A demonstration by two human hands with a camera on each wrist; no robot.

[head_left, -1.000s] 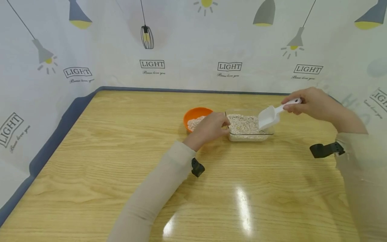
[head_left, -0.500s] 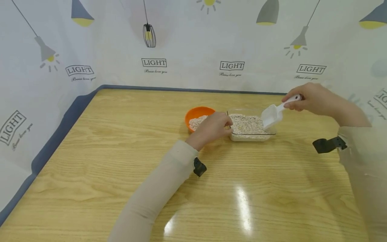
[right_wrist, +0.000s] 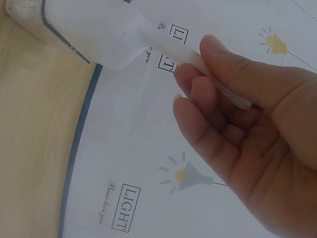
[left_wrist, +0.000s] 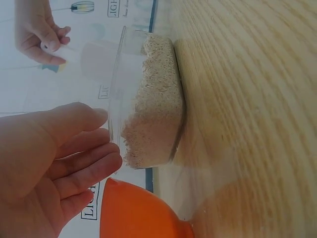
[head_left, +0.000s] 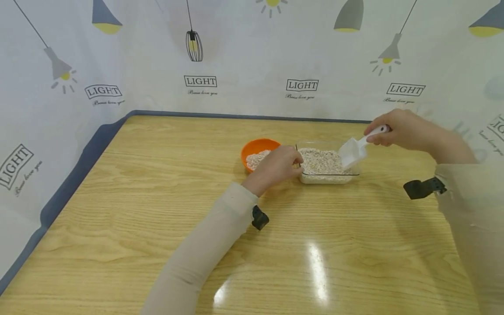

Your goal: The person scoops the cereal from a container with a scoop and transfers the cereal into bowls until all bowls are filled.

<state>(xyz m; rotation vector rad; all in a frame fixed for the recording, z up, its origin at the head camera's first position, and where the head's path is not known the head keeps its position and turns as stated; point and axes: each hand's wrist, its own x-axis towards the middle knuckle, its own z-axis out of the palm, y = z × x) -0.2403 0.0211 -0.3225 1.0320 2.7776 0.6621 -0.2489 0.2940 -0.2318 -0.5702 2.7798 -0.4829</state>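
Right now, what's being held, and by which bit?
The right hand grips the white scoop's handle; the left hand seems to pinch the glass container's rim.

Bowls: 1 round orange smooth-walled bowl (head_left: pixel 253 147). Containers: 1 clear rectangular container (head_left: pixel 330 175), R of it. Scoops: 1 white short-handled scoop (head_left: pixel 352 152). Pale oat-like flakes (head_left: pixel 319 160): 2 lots, 1 per vessel; indiv. pcs. too small to count. Hands: 2, bare left hand (head_left: pixel 277 164) & bare right hand (head_left: pixel 405 130). Long beige sleeves (head_left: pixel 197 249): 2, w/ 1 black wrist mount (head_left: pixel 260 217) ea. Tables: 1 yellowish wood-grain table (head_left: pixel 149 197). Far/side white printed backdrop (head_left: pixel 244 48): 6 hanging-lamp prints (head_left: pixel 60 63) (incl. cut ones), 1 yellow bulb print (head_left: pixel 272 2), 5 full framed black "LIGHT" labels (head_left: pixel 200 81) + 1 partial, far R.
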